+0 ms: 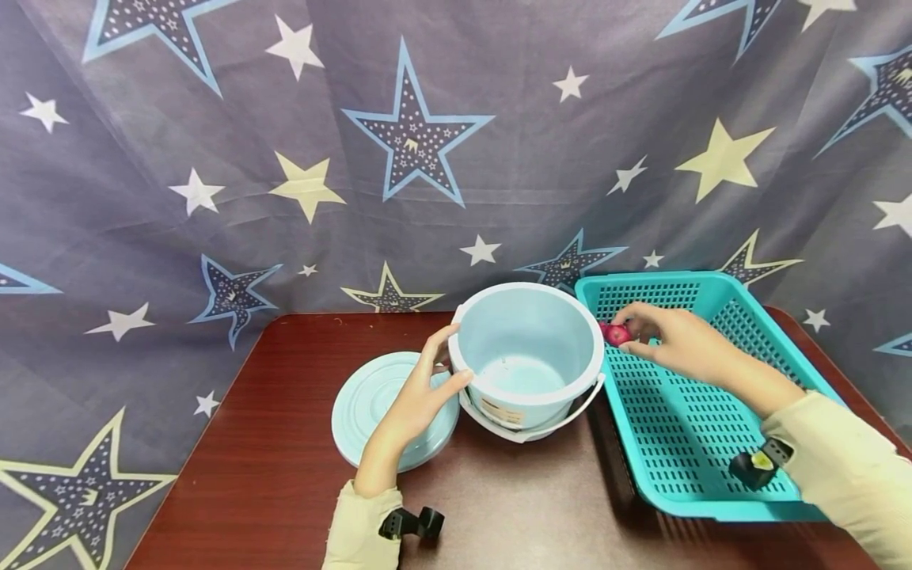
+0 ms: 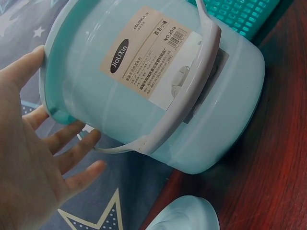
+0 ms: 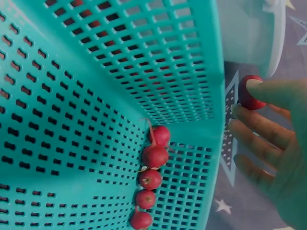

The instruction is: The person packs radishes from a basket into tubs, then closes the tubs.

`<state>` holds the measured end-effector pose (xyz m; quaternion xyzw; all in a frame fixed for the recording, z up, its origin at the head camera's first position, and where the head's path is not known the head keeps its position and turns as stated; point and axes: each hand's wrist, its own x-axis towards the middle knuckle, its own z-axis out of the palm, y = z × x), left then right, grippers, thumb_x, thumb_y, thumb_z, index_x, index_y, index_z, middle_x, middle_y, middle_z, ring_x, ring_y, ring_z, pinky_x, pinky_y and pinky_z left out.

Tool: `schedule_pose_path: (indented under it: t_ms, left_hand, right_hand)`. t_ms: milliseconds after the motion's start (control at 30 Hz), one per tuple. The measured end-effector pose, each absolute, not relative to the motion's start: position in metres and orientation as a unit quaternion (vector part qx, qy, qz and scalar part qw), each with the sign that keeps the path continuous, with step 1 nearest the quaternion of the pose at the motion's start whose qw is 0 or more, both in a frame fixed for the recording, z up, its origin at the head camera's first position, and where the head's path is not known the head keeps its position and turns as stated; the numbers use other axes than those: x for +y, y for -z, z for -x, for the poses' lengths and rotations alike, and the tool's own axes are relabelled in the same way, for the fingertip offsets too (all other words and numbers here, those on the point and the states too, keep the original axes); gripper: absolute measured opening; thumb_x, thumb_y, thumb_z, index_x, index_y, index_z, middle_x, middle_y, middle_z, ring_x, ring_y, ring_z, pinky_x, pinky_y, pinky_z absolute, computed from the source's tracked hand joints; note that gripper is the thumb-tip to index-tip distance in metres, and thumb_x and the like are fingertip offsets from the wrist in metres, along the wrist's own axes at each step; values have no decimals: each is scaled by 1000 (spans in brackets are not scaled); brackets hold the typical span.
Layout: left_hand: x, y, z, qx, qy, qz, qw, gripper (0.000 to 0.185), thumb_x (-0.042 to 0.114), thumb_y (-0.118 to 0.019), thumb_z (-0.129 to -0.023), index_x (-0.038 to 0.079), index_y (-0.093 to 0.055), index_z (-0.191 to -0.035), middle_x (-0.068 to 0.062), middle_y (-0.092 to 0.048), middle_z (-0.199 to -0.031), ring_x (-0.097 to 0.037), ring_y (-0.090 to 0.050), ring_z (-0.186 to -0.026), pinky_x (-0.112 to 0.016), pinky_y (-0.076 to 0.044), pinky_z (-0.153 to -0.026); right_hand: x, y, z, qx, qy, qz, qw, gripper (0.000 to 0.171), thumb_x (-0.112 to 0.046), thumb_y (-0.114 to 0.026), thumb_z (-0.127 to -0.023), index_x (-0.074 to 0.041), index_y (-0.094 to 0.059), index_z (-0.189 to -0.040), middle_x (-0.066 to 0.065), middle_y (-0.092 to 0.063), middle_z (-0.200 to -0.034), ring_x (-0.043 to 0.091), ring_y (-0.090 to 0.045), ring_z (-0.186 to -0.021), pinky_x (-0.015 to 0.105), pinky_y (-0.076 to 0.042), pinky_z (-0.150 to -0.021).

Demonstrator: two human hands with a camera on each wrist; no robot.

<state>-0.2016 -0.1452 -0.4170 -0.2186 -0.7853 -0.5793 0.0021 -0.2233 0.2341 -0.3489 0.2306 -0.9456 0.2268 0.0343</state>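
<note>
A pale blue bucket (image 1: 527, 380) with a white handle stands mid-table, a paper label on its side. My left hand (image 1: 416, 396) holds its rim at the left, thumb at the rim and fingers spread along the outer wall. My right hand (image 3: 273, 139) pinches a small red radish (image 3: 250, 99) between thumb and fingers, over the basket's edge close to the bucket. Several more radishes (image 3: 154, 156) lie in a row inside the turquoise basket (image 1: 666, 503); the right hand hides most of them in the head view.
A pale blue round lid (image 1: 359, 408) lies on the dark red table (image 1: 235, 467), left of the bucket and partly behind the left hand. The basket stands close to the bucket's right side. A grey star-patterned cloth (image 1: 442, 229) hangs behind the table.
</note>
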Motion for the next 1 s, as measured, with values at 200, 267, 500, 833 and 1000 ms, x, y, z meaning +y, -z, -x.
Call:
schedule_pose_path:
  t_ms: [200, 267, 500, 833, 1000]
  left_hand:
    - [-146, 417, 202, -785, 578, 220, 0, 64, 24, -61, -99, 27, -28, -154, -3, -38, -150, -21, -41, -130, -51, -33, -106]
    - [-146, 417, 202, -785, 579, 221, 1, 65, 24, -62, -99, 27, -28, -154, -3, -38, -150, -21, -41, -130, -51, -33, -105]
    - [-145, 417, 202, -785, 578, 222, 1, 64, 23, -61, -99, 26, -28, -154, -5, -41, -147, -21, -43, -127, -51, -33, -105]
    - [-145, 418, 202, -781, 582, 226, 7, 64, 21, -62, -98, 24, -29, -154, -7, -43, -146, -27, -43, -126, -52, -33, -105]
    - [-145, 418, 202, -781, 582, 227, 12, 64, 21, -62, -98, 24, -30, -153, -9, -43, -145, -28, -43, -126, -52, -33, -105]
  right_hand:
    - [229, 339, 211, -945, -202, -242, 84, 27, -22, -75, -90, -19, -64, -114, -6, -69, -90, 16, -66, -84, 44, -54, -70]
    - [227, 336, 209, -944, -198, -245, 101, 27, -22, -75, -90, -19, -64, -114, -6, -68, -89, 16, -66, -83, 44, -54, -70]
    - [217, 325, 200, -932, -204, -260, 148, 27, -20, -75, -90, -20, -64, -115, -6, -68, -89, 16, -66, -84, 43, -54, -72]
    - [184, 317, 190, -909, -252, -300, 140, 29, -16, -76, -89, -21, -64, -116, -11, -67, -88, 7, -62, -82, 37, -54, -74]
    - [162, 318, 191, -902, -264, -320, 118, 27, -19, -76, -89, -22, -65, -114, -12, -65, -88, 6, -61, -84, 36, -52, -76]
